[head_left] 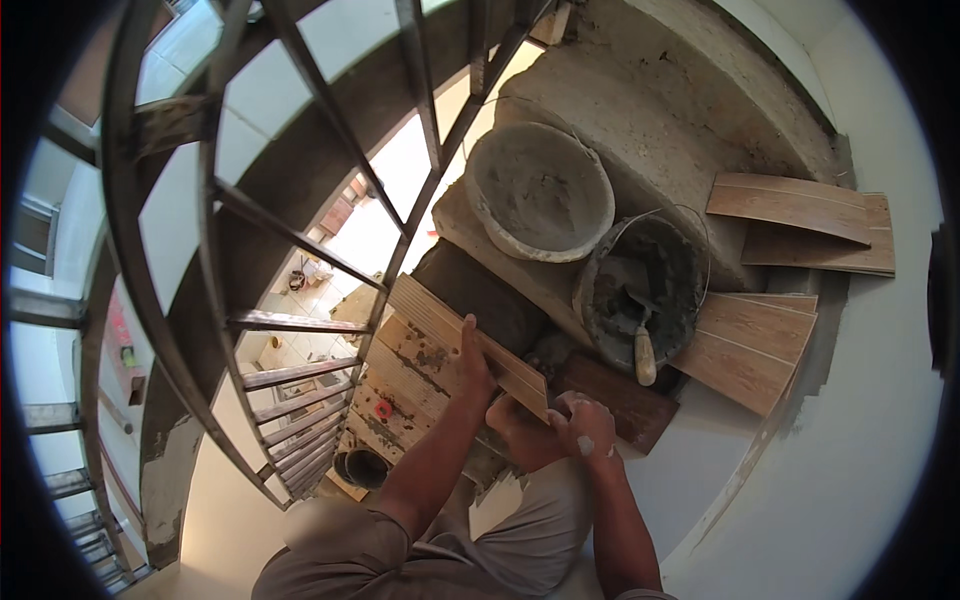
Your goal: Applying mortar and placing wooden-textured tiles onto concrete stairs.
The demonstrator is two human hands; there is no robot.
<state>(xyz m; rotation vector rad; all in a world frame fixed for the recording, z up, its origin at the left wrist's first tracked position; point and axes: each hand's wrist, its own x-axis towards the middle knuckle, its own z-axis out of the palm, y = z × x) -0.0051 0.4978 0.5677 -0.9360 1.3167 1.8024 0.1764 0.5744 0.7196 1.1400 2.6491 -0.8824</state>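
A long wood-look tile strip point(515, 376) is held tilted over the step, a grooved edge along its length. My left hand point(474, 368) grips it near the middle, thumb up along its face. Closed fingers of my right hand point(584, 424) pinch its near right end; a pale smear marks the back of this hand. Beyond the strip, dark wet mortar point(480, 292) covers part of the step. A bucket point(592, 300) of grey mortar stands past my right hand, with a wooden-handled trowel point(645, 352) in it.
Another mortar-coated bucket point(540, 190) stands on the step above. Wood-look tiles lie in a near stack point(755, 345) and a far stack point(800, 215) by the white wall point(870, 400). A darker tile point(630, 408) lies below the trowel. Metal railing point(310, 90) borders the left drop.
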